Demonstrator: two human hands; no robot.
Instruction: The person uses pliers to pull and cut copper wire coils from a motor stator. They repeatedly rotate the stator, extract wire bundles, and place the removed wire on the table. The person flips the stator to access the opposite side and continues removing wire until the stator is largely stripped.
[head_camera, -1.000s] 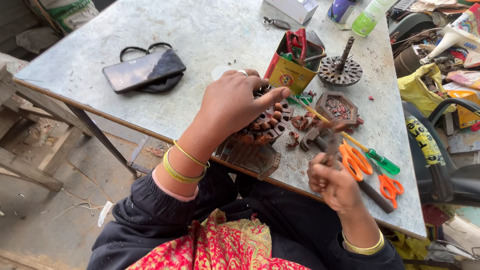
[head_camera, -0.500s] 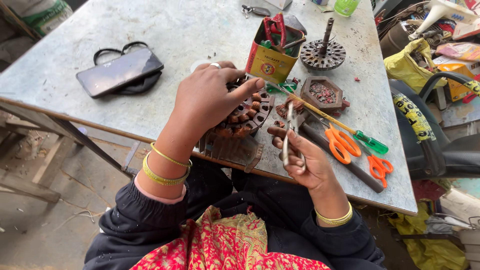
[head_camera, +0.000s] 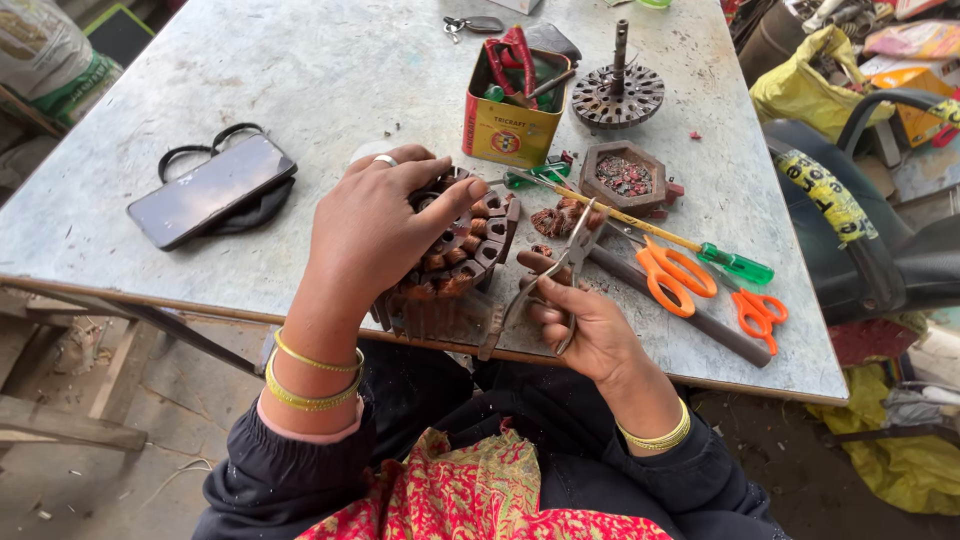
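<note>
Nearest, the right hand (head_camera: 590, 335) is clamped on thin metal pliers (head_camera: 545, 290), tips pointing far toward copper scraps; just left, the left hand (head_camera: 385, 225) presses fingers down on a round motor stator (head_camera: 455, 255) with copper windings, resting at the near edge of the scuffed grey metal table (head_camera: 300, 60); right of them lie a dark rod, orange-handled scissors (head_camera: 675, 275) and a green-handled screwdriver (head_camera: 700, 250); at far left a black phone (head_camera: 210, 190) lies on a pouch; farther, a hexagonal wooden dish (head_camera: 625, 175), a yellow tin (head_camera: 510, 115) of tools, and a toothed rotor (head_camera: 618, 92).
</note>
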